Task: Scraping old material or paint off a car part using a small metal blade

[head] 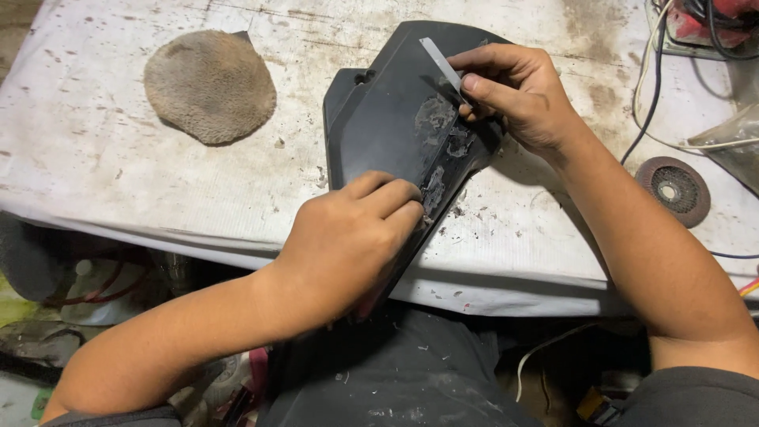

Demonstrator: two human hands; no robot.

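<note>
Right hand (518, 99) scraping panel (395, 119), table edge (198, 245) near

A clear plastic bag (731, 138) is being seen lying crumpled at the table's right edge; no labels, signs or screens.
</note>
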